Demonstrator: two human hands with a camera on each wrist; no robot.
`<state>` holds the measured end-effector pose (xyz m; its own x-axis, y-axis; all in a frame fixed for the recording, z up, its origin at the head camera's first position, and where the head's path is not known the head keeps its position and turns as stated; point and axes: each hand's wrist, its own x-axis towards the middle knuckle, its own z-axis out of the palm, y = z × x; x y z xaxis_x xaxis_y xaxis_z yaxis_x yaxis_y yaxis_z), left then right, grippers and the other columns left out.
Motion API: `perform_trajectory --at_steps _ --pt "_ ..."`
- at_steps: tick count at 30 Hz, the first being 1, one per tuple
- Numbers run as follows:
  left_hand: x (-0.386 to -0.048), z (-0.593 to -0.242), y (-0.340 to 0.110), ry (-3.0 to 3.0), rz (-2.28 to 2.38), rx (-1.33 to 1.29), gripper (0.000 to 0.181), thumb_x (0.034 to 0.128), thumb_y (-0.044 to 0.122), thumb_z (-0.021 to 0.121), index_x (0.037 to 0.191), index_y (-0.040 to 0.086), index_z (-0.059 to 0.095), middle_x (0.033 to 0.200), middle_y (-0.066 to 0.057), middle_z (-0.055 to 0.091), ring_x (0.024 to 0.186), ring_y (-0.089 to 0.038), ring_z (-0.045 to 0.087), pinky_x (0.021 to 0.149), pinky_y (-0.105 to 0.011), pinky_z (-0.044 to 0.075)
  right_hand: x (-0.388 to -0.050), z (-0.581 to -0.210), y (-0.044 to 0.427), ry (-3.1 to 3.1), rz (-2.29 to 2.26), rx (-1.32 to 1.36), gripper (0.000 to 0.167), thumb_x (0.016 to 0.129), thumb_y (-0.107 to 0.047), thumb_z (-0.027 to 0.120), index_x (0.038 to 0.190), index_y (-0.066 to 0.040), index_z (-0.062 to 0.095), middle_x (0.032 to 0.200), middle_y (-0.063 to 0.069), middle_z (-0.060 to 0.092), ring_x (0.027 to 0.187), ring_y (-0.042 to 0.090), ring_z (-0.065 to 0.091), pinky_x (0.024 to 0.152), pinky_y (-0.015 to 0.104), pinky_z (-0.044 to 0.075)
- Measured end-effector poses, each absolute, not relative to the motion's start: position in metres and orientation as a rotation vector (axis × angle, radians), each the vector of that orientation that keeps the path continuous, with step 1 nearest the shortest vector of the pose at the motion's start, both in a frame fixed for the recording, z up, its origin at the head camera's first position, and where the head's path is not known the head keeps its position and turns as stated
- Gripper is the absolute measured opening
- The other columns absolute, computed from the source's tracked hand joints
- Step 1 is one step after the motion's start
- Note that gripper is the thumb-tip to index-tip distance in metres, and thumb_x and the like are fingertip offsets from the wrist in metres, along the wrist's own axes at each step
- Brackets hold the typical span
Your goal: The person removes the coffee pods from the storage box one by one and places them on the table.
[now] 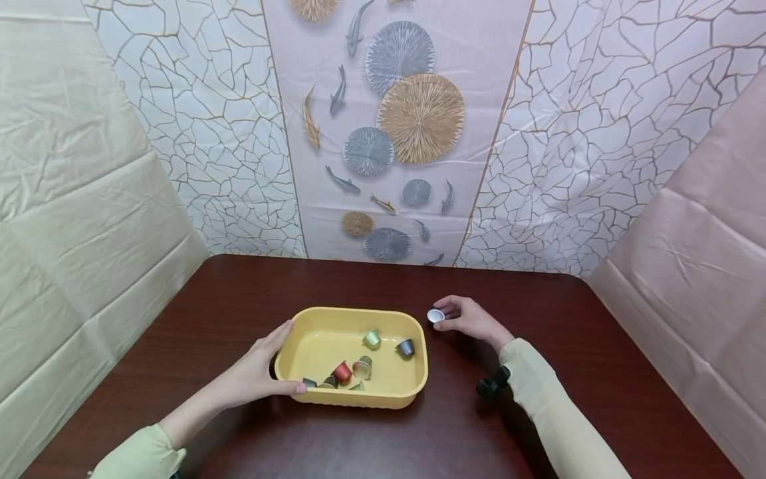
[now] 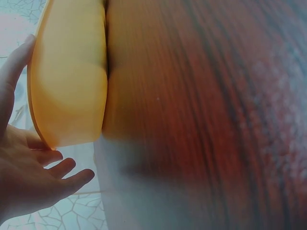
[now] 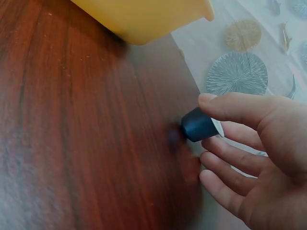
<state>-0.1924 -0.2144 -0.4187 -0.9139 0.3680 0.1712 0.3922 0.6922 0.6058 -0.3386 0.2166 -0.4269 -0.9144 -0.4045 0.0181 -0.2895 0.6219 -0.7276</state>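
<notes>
My left hand (image 1: 254, 372) holds the left end of a yellow tray (image 1: 359, 399), thumb on the near rim and fingers at the far left corner. In the left wrist view, some fingers of that hand (image 2: 38, 175) stand loosely spread beyond the tray wall (image 2: 72, 86). Right of the tray, my right hand (image 1: 469, 320) pinches a coffee capsule (image 1: 435, 316) between thumb and fingers, its white lid facing up. The right wrist view shows this capsule's dark blue body (image 3: 197, 125), its narrow end close to the table; whether it touches cannot be told.
Several capsules lie in the tray, including a green capsule (image 1: 372, 339), a dark blue-grey capsule (image 1: 405, 348) and a red capsule (image 1: 342, 372). Others sit partly hidden behind the near wall. A patterned cloth (image 1: 389, 199) hangs behind the dark wooden table (image 1: 251, 286).
</notes>
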Motion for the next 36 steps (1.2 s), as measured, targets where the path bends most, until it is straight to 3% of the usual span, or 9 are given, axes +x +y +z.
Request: perform_trajectory --at_steps 4,12,23,31,36 --pt "-0.193 -0.418 -0.214 -2.860 -1.034 -0.636 0.117 0.0708 0.049 0.085 0.155 -0.004 0.023 0.162 -0.025 0.023 0.143 -0.053 0.027 0.108 -0.069 0.030 -0.338 -0.421 0.220 2.680 -1.136 -0.581 0.051 0.086 -0.019 0.076 0.128 0.003 0.059 0.119 0.022 0.065 0.111 0.032 0.062 0.093 0.041 0.051" --pt "-0.192 -0.418 -0.214 -2.867 -1.032 -0.629 0.117 0.0709 0.049 0.085 0.155 -0.003 0.023 0.162 -0.025 0.023 0.142 -0.054 0.027 0.107 -0.068 0.031 -0.340 -0.405 0.224 2.698 -1.038 -0.608 0.046 0.088 -0.023 0.074 0.126 0.001 0.061 0.120 0.020 0.066 0.111 0.030 0.063 0.093 0.040 0.051" --pt "-0.191 -0.416 -0.213 -2.870 -1.029 -0.622 0.116 0.0709 0.049 0.085 0.155 -0.003 0.024 0.161 -0.025 0.024 0.141 -0.052 0.029 0.106 -0.067 0.033 -0.341 -0.381 0.227 2.635 -1.001 -0.730 0.048 0.088 -0.017 0.074 0.129 0.002 0.059 0.130 0.025 0.062 0.123 0.042 0.057 0.102 0.051 0.047" --pt "-0.191 -0.416 -0.214 -2.872 -1.027 -0.625 0.116 0.0712 0.049 0.085 0.155 -0.003 0.024 0.162 -0.025 0.023 0.141 -0.052 0.030 0.106 -0.066 0.034 -0.343 -0.364 0.225 2.621 -0.953 -0.778 0.046 0.086 -0.023 0.076 0.128 -0.010 0.062 0.133 0.021 0.062 0.128 0.036 0.055 0.105 0.051 0.045" --pt "-0.191 -0.417 -0.215 -2.865 -1.031 -0.631 0.116 0.0716 0.049 0.085 0.155 -0.003 0.023 0.162 -0.025 0.023 0.142 -0.053 0.028 0.106 -0.067 0.033 -0.341 -0.355 0.220 2.582 -0.934 -0.833 0.048 0.087 -0.023 0.075 0.130 -0.010 0.061 0.135 0.020 0.061 0.130 0.036 0.054 0.108 0.055 0.041"
